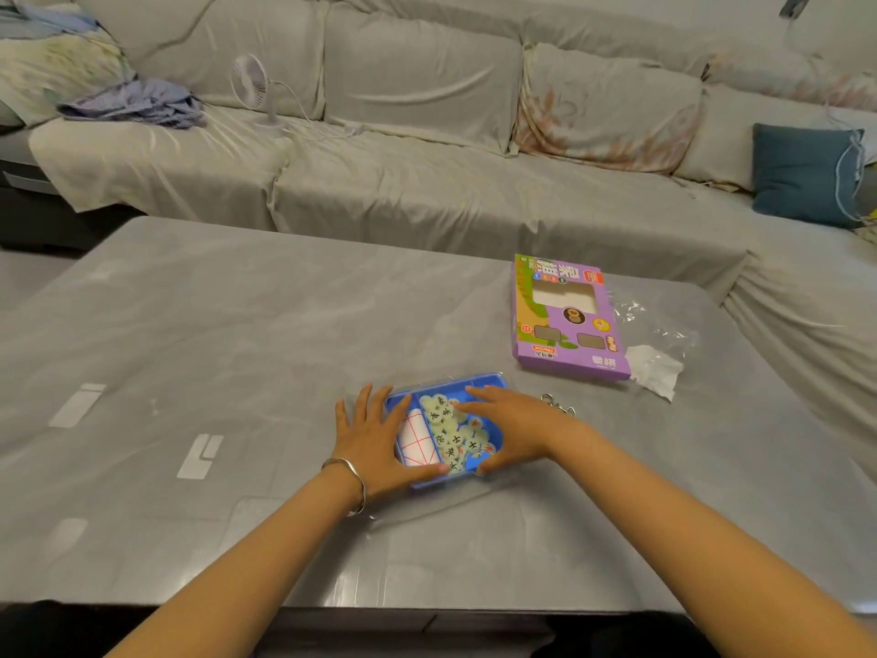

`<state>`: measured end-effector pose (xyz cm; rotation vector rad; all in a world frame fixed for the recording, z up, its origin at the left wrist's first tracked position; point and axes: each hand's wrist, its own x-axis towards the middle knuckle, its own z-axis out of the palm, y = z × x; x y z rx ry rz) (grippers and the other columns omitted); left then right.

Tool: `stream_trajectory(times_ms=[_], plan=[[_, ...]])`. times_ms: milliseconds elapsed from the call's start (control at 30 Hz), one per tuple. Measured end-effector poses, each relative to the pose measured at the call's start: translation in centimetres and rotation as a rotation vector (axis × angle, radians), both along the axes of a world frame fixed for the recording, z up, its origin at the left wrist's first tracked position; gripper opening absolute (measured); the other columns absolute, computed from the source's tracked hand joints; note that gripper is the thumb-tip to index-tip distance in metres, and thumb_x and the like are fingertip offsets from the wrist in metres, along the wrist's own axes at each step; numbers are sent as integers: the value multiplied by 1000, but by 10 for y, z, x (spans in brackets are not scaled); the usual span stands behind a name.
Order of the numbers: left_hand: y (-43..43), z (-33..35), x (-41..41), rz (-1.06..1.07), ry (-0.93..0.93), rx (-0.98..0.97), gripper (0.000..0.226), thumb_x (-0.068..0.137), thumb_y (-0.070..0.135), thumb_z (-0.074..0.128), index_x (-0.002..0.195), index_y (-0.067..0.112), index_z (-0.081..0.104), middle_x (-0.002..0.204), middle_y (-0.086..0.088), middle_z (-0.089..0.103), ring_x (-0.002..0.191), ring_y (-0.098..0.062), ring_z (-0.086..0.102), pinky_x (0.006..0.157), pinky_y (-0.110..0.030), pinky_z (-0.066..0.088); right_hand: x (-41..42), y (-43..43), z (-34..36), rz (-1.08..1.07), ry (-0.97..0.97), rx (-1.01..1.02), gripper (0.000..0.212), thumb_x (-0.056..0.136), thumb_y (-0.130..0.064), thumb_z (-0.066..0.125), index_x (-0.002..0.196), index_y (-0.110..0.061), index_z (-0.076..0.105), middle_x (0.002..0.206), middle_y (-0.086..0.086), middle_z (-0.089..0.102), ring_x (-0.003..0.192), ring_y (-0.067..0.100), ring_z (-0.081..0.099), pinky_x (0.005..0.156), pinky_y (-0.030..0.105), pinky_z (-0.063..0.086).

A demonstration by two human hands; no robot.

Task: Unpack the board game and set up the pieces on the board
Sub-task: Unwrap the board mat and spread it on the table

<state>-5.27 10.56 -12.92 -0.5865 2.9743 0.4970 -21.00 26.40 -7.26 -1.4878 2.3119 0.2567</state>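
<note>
Blue tray (pixel 491 383) framed by both hands, nearer the worktop's (pixel 237 325) front edge.
Left hand (pixel 375 444) and right hand (pixel 510 425): grip spread, fingers straight. Pieces (pixel 451 420) bear black and red characters; purple box (pixel 564 320), marked 象棋, lies toward the far right corner.

Two bare forearms, no sleeves, silver bangle (pixel 353 482) on the left wrist, no rings

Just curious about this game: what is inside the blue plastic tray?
The blue plastic tray holds a heap of round pale pieces with black and red characters, beside a white sheet with red grid lines. Whatever lies under the right hand is hidden.
</note>
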Motion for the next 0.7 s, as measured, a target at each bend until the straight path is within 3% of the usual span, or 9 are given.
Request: stream_trajectory(times_ms=[133, 233, 367, 433, 500, 567, 633, 700], plan=[[-4, -6, 3, -62, -15, -8, 141, 25, 102, -1, 145, 28, -16, 154, -2, -20, 139, -29, -25, 111, -59, -11, 5, -9, 7, 127, 135, 60, 91, 76, -57, 65, 149, -30, 16, 158, -3, 3, 145, 20, 6, 113, 39, 23], [-3, -2, 2, -60, -47, -42, 144, 24, 101, -3, 146, 25, -16, 154, -5, -21, 138, -32, -28, 109, -61, -13, 7, -1, 6, 214, 188, 55, 78, 86, -58, 52, 148, -26, 19, 157, 1, 17, 142, 22, 19, 110, 38, 30], [27, 0, 0, -91, -80, -95, 134, 36, 98, 12, 147, 26, -13, 155, -5, -17, 137, -34, -28, 101, -60, -25, 14, 8, -4, 90, 118, -77, 66, 90, -57, 46, 147, -29, 25, 156, -2, 20, 139, 17, 27, 105, 33, 34], [29, -7, 1, -140, -65, -99, 126, 39, 96, 9, 146, 32, -9, 156, 0, -12, 140, -32, -21, 103, -57, -24, 20, 8, -9, -5, 96, -166, 64, 88, -58, 47, 144, -32, 31, 154, -6, 24, 139, 13, 28, 103, 32, 35], [7, -5, 6, -211, -15, -100, 118, 43, 95, -1, 146, 38, 0, 157, 4, 3, 144, -30, -6, 108, -54, -14, 29, 11, -17, -71, 64, -268, 60, 88, -58, 47, 142, -33, 37, 152, -8, 29, 137, 11, 29, 104, 29, 31], [-24, -3, 10, -283, 65, -214, 101, 59, 92, 0, 143, 40, 20, 148, 2, 35, 138, -32, 28, 111, -54, 13, 41, 14, -25, -59, 33, -349, 57, 90, -58, 42, 140, -33, 39, 151, -7, 31, 134, 12, 31, 106, 26, 25], [-53, 7, 14, -221, 16, -256, 71, 73, 84, 23, 129, 44, 40, 125, -1, 59, 117, -30, 53, 99, -48, 39, 52, 15, -34, -42, 0, -391, 63, 86, -67, 33, 139, -35, 41, 150, -7, 32, 134, 13, 31, 107, 24, 20], [-75, 14, 18, -145, 23, -304, 64, 72, 67, 58, 130, 42, 47, 133, -3, 53, 122, -31, 49, 101, -49, 36, 64, 13, -42, -57, -63, -434, 70, 79, -73, 24, 138, -39, 41, 149, -10, 32, 135, 10, 26, 108, 19, 12]])
